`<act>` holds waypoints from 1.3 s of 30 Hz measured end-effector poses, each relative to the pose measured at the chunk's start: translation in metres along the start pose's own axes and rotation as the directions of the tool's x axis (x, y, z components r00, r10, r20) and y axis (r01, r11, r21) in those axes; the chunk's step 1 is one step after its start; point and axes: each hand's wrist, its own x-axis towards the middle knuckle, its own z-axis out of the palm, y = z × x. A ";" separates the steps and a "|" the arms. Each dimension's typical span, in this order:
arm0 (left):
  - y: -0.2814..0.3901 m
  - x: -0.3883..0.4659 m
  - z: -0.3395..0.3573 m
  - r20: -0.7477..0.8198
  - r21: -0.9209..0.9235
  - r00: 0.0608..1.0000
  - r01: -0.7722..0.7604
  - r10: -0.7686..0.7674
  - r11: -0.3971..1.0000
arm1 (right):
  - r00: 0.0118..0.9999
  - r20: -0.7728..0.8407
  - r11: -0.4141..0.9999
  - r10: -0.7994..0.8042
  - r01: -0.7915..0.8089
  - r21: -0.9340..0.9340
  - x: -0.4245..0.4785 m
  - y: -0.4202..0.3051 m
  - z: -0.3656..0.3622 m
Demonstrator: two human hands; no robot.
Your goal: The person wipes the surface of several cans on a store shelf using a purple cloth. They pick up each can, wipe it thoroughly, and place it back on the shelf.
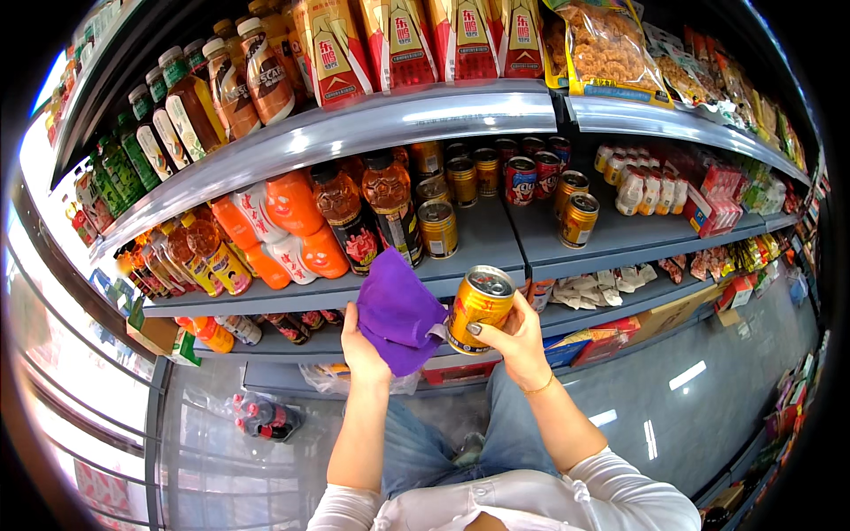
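My left hand [365, 348] holds a purple cloth [398, 312], which is spread over its fingers and stands up in a peak. In my right hand [521, 338] is a gold drink can [479, 308], upright, with its lid showing and my thumb across its front. The cloth's right edge, with a small pale tag, lies close against the can; whether they touch I cannot tell. Beyond my hands, similar gold cans stand on the grey middle shelf [485, 232], one [438, 229] left of the shelf seam and another [578, 220] right of it.
Dark-capped bottles [392, 192] and orange wrapped bottles [285, 226] stand left of the cans. Small white bottles in packs [651, 189] are farther right. The upper shelf's metal edge [425, 113] juts out above. Wrapped dark bottles [265, 417] stand on the floor at the lower left.
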 end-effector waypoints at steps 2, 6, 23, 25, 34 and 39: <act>-0.009 -0.008 0.016 0.041 -0.029 0.999 -0.009 0.010 1.000 | 1.000 0.011 1.000 0.006 -0.006 -0.002 0.000 0.000 0.000; -0.017 0.004 0.015 -0.066 0.102 0.997 -0.021 0.028 0.995 | 0.999 0.031 1.000 0.024 -0.024 -0.001 0.000 -0.004 0.001; -0.046 -0.031 0.042 0.702 0.687 0.684 -0.724 -0.198 -0.063 | 0.999 -0.042 0.989 0.009 -0.002 0.150 0.014 0.022 0.003; -0.046 -0.036 0.047 0.778 0.602 0.587 -0.799 -0.223 -0.002 | 0.997 -0.067 0.974 0.040 -0.024 0.224 0.015 0.022 0.000; -0.067 -0.024 0.043 0.755 0.647 0.656 -0.744 0.000 -0.164 | 0.992 0.046 0.938 -0.115 0.093 0.333 -0.001 0.023 0.006; -0.058 -0.021 0.034 0.546 0.742 0.836 -0.448 -0.062 0.499 | 0.966 0.102 0.970 -0.237 0.229 0.083 -0.009 0.029 0.012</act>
